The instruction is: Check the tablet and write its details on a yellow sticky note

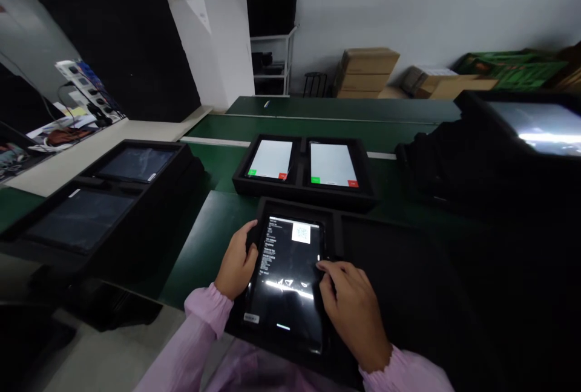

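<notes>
A tablet (290, 319) lies in the left recess of a black tray (336, 241) in front of me. Its screen is lit black, with lines of white text and a white square QR code (301, 233); light reflects across its middle. My left hand (236, 264) is closed at the tray's left edge, thumb and index finger showing beside the tablet. My right hand (354, 307) lies over the right side, index finger stretched out to the tablet's right edge, thumb apart below it. In the tray's right recess I see only dark surface.
Behind stands another black tray (302, 189) with two white-screened tablets. At left, a tray (97, 238) holds two dark-screened tablets. Stacked black trays (436, 168) rise at right, topped by a glaring screen (540, 118). Cardboard boxes (367, 71) sit beyond the green table (200, 235).
</notes>
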A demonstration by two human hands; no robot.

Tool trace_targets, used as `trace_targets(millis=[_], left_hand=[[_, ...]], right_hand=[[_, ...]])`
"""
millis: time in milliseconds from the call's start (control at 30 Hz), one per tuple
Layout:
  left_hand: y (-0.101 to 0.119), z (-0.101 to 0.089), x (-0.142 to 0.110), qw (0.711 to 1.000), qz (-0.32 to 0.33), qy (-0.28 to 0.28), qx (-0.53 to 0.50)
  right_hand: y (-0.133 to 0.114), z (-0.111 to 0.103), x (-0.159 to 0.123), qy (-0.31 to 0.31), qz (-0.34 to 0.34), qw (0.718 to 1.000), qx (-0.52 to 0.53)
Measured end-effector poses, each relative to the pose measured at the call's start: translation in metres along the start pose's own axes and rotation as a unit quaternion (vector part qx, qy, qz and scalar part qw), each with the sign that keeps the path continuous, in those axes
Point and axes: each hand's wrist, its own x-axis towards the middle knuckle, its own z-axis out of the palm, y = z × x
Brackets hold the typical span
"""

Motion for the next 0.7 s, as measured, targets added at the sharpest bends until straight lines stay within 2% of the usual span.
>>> trace_targets(millis=[133,300,367,467,533,567,600,633,667,700], left_hand=[[0.001,0.001,-0.001,1.0,-0.003,-0.005,-0.003],[0.0,0.008,0.003,1.0,0.0,-0.001,-0.008],[0.001,0.005,0.003,0.999,-0.012,0.007,-0.042],[0.006,-0.018,-0.013,0.988,-0.062,0.074,-0.118],[0.009,-0.046,-0.042,0.983,-0.109,0.097,-0.109],[0.01,-0.06,-0.063,0.986,-0.132,0.065,-0.08],[0.009,-0.072,-0.088,0.985,-0.16,-0.03,-0.051],[0.006,-0.082,-0.115,0.972,-0.188,-0.141,-0.021],[0.001,-0.088,-0.144,0.946,-0.205,-0.25,0.012],[-0.006,-0.09,-0.173,0.928,-0.217,-0.299,0.049]], right_hand=[[-0.005,-0.006,0.001,-0.002,-0.029,0.998,0.059],[-0.017,-0.016,0.004,-0.066,-0.115,0.981,0.142],[-0.02,-0.019,0.005,-0.097,-0.147,0.972,0.156],[-0.02,-0.021,0.004,-0.124,-0.152,0.966,0.166],[-0.017,-0.021,0.003,-0.105,-0.125,0.971,0.174],[-0.015,-0.021,0.003,-0.091,-0.105,0.974,0.178],[-0.013,-0.021,0.003,-0.08,-0.083,0.977,0.18],[-0.012,-0.02,0.003,-0.072,-0.06,0.979,0.181],[-0.011,-0.02,0.003,-0.067,-0.039,0.98,0.182],[-0.01,-0.02,0.003,-0.063,-0.022,0.981,0.183]])
